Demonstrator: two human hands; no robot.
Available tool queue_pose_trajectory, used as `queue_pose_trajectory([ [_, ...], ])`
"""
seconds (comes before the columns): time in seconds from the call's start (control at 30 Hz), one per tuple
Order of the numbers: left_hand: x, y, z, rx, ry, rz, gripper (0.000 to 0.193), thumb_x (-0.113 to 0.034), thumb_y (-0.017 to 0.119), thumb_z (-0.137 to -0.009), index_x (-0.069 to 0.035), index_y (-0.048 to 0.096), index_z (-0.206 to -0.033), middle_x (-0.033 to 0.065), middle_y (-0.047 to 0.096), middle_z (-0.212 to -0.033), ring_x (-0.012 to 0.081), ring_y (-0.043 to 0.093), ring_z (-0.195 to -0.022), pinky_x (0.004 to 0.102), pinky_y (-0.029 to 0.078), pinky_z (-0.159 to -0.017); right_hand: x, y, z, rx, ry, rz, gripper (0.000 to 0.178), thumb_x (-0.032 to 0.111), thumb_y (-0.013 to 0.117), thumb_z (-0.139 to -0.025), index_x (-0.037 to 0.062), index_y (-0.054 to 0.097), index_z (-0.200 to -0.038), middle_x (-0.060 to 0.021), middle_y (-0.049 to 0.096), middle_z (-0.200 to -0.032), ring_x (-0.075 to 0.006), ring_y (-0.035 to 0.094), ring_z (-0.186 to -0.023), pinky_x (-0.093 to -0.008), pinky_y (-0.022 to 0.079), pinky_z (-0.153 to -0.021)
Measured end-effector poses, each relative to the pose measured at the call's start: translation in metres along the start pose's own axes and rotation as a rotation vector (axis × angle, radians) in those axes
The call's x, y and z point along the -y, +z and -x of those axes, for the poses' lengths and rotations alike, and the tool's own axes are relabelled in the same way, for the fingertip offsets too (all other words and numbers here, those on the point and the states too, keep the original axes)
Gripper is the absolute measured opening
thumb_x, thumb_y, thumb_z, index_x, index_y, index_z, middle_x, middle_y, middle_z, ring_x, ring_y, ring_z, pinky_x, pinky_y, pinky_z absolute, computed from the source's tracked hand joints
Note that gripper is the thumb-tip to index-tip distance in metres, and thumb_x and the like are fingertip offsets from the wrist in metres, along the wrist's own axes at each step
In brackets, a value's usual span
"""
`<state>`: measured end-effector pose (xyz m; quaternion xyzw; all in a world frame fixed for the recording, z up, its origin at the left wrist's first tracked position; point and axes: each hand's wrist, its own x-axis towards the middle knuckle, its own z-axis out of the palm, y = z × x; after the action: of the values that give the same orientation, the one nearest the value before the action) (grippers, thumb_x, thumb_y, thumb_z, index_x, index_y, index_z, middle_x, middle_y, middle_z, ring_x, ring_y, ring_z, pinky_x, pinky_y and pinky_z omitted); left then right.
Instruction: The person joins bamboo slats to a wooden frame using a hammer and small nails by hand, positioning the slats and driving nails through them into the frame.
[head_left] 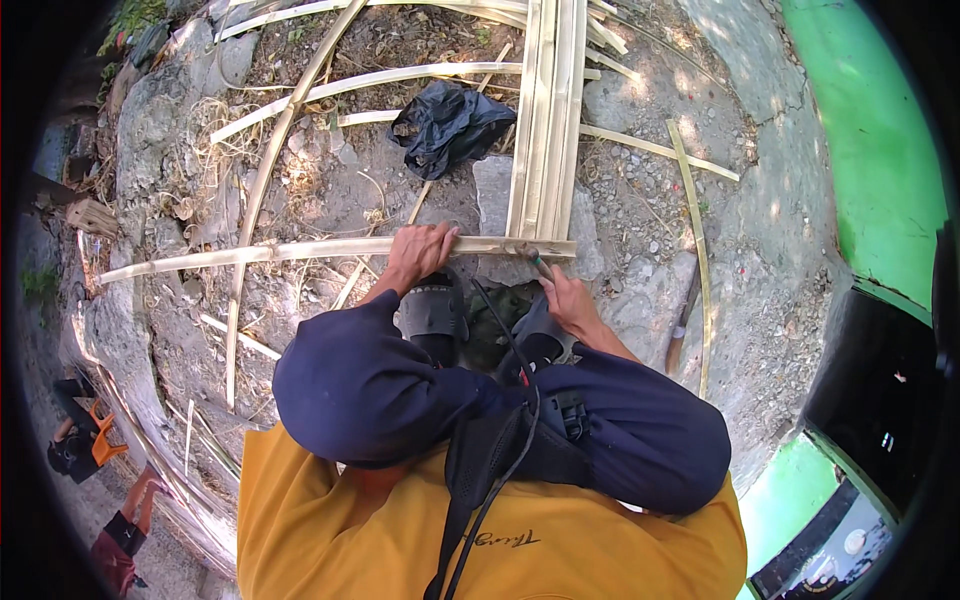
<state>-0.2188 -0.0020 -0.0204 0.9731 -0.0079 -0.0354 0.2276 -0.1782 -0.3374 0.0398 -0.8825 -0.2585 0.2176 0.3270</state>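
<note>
Crosswise before the person, a bamboo strip lies left to right on the ground. Left hand presses flat on it; right hand, nearer its right end, grips a small tool.

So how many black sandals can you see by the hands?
2: one sandal under the left hand, another sandal below the right hand. Knees partly hide both.
</note>
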Motion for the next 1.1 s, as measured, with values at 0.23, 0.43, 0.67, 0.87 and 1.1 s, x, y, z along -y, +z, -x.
queue_pose_trajectory([
  [0.23, 0.005, -0.008, 0.008, 0.041, -0.040, 0.002, 0.042, -0.042, 0.048, -0.109, -0.011, 0.065, -0.086, 0.0161, 0.070, -0.070, 0.0376, 0.070, -0.062, 0.0491, 0.054, -0.058, 0.059, -0.031, -0.012, -0.050, 0.056, -0.179, 0.029, 0.031, 0.051, -0.109, 0.0021, 0.053, -0.111, -0.0317, 0.063, -0.073, -0.0548, 0.065, -0.071, -0.0618, 0.047, -0.061],
  [0.43, -0.004, -0.002, 0.003, 0.045, -0.031, 0.008, 0.042, -0.042, 0.047, -0.110, -0.011, 0.066, -0.087, 0.0165, 0.071, -0.070, 0.0379, 0.070, -0.063, 0.0497, 0.054, -0.059, 0.015, -0.005, -0.005, 0.106, 0.136, 0.184, 0.030, 0.033, 0.052, -0.109, 0.0032, 0.053, -0.112, -0.0328, 0.065, -0.071, -0.0551, 0.066, -0.071, -0.0636, 0.051, -0.062],
  [0.67, 0.004, -0.005, 0.005, 0.074, -0.059, 0.011, 0.041, -0.042, 0.046, -0.110, -0.013, 0.068, -0.092, 0.0161, 0.071, -0.070, 0.0376, 0.070, -0.062, 0.0495, 0.055, -0.059, 0.048, -0.025, -0.006, -0.036, 0.054, -0.145, 0.030, 0.033, 0.052, -0.109, 0.0038, 0.054, -0.112, -0.0320, 0.065, -0.074, -0.0539, 0.066, -0.069, -0.0646, 0.046, -0.060],
  [0.87, -0.002, -0.005, -0.002, 0.035, -0.035, 0.000, 0.042, -0.041, 0.044, -0.110, -0.013, 0.068, -0.091, 0.0161, 0.070, -0.069, 0.0380, 0.069, -0.061, 0.0494, 0.054, -0.058, -0.002, -0.002, -0.003, 0.013, 0.068, 0.192, 0.028, 0.031, 0.056, -0.107, 0.0039, 0.052, -0.116, -0.0307, 0.066, -0.072, -0.0533, 0.066, -0.068, -0.0633, 0.050, -0.059],
  [1.1, 0.004, -0.005, 0.007, 0.062, -0.047, 0.010, 0.041, -0.041, 0.044, -0.110, -0.014, 0.071, -0.094, 0.0165, 0.071, -0.071, 0.0382, 0.070, -0.062, 0.0509, 0.054, -0.059, 0.028, -0.016, -0.007, 0.103, 0.093, 0.073, 0.026, 0.030, 0.056, -0.107, 0.0061, 0.052, -0.115, -0.0305, 0.065, -0.069, -0.0538, 0.066, -0.067, -0.0636, 0.049, -0.058],
])
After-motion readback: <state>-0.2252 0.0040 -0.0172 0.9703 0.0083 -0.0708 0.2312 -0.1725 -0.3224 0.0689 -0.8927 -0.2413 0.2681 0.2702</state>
